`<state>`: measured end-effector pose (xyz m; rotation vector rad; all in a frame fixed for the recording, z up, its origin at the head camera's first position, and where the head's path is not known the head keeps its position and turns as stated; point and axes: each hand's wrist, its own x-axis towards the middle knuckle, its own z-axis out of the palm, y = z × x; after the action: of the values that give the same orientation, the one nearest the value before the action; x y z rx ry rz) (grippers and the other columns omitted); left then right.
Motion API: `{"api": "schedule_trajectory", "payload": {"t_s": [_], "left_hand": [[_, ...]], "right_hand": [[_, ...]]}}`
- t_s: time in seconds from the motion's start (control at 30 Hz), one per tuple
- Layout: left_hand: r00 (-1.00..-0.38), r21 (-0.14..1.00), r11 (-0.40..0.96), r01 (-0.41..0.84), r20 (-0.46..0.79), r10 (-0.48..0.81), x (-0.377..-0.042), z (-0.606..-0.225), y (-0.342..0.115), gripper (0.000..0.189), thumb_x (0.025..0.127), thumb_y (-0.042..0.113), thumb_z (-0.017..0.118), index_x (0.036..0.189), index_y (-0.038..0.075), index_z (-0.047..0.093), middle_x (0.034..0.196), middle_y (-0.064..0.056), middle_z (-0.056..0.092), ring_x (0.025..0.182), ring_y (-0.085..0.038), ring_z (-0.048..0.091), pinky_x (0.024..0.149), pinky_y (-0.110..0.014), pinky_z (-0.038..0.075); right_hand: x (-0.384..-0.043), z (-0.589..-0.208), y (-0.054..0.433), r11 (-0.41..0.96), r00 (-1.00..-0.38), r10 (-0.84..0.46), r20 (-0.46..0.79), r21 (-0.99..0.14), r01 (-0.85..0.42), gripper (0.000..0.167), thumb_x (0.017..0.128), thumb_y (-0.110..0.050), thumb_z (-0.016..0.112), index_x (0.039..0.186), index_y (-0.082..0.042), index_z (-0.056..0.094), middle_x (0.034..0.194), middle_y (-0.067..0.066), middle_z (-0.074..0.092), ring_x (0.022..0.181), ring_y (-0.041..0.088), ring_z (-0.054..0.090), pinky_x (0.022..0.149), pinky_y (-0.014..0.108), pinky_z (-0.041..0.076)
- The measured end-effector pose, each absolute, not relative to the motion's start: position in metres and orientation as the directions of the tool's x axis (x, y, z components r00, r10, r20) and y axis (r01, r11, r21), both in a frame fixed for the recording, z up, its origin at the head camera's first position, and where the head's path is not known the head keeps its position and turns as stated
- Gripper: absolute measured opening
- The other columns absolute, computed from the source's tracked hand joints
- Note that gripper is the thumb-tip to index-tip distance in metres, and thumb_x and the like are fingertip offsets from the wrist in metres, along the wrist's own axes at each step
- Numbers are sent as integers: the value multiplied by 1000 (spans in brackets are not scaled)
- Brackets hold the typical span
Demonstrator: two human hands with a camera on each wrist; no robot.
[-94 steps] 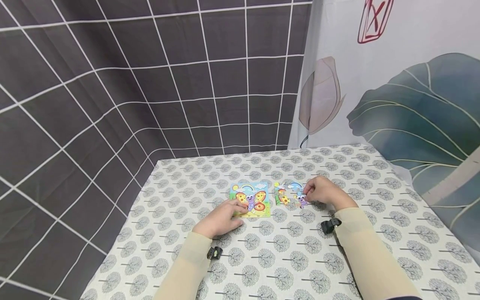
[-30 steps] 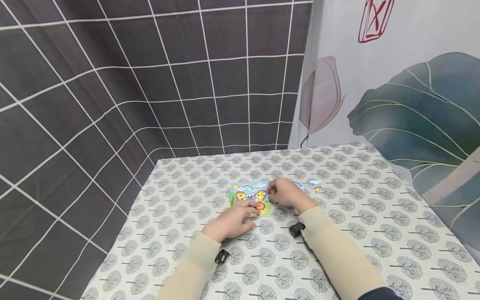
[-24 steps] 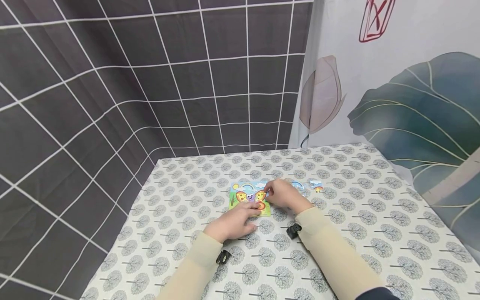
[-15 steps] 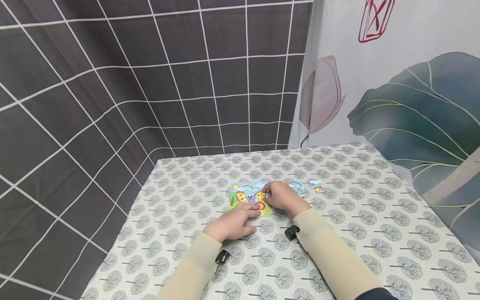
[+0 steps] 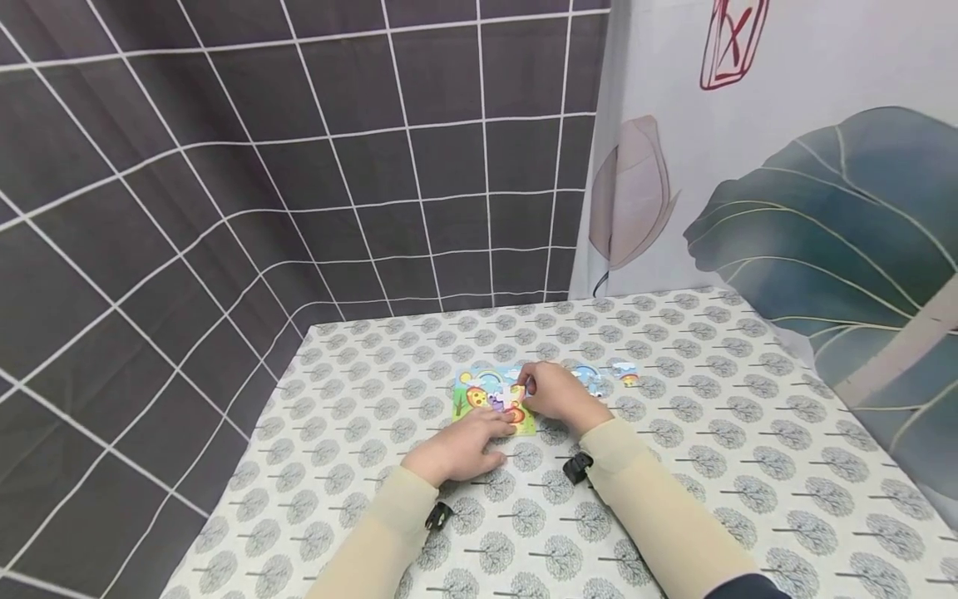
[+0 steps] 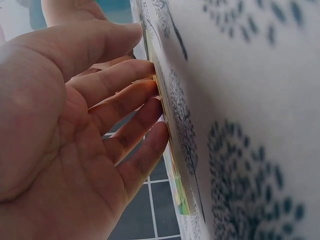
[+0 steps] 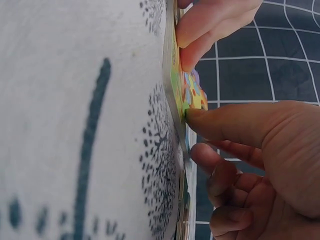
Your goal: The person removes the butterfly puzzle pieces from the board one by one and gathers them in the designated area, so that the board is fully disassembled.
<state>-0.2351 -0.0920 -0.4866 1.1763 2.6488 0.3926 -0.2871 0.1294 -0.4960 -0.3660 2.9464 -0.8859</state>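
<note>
White tree-print tabletop (image 5: 329, 466): flat, multicoloured butterfly puzzle (image 5: 486, 384) toward far edge. Left hand (image 5: 458, 447) rests extended fingers on it. Right hand (image 5: 552, 391) pinches yellow, orange-spotted piece (image 7: 198, 95), newly tilted up; apparently unseated.

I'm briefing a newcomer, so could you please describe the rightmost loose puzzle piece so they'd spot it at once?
On the tree-print tablecloth, find the butterfly puzzle, then look right, past the right hand. The rightmost piece shows a white cloud above red and yellow, unlike its left neighbour with the blue arc.
</note>
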Motion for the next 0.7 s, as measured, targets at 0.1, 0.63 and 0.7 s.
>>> {"api": "schedule_trajectory", "payload": {"t_s": [0.1,0.63,0.7], "left_hand": [[-664,327,653,683,-96,742,-235,-487,-91,50,99,27,71,145,10,62,156,-4,53,150,-28,40,127,-40,28],[-676,319,660,680,-76,733,-232,-487,-91,50,98,28,71,144,11,64,156,-4,53,149,-28,41,126,-42,29],[-675,320,659,681,-77,734,-233,-487,-91,50,98,28,71,144,11,63,156,-4,53,149,-28,41,126,-42,29]], "right_hand": [[-288,-498,131,796,-972,-229,56,-563,-220,17,85,-8,78,99,-15,72,77,-3,60,66,15,54,62,31,48],[-290,-498,132,681,-985,-167,39,-718,-144,12,91,-5,74,93,-17,72,78,1,63,63,16,57,56,29,49],[-290,-498,134,671,-986,-163,26,-730,-130,11,91,-6,74,95,-16,72,79,1,64,63,16,57,54,29,49]]}}
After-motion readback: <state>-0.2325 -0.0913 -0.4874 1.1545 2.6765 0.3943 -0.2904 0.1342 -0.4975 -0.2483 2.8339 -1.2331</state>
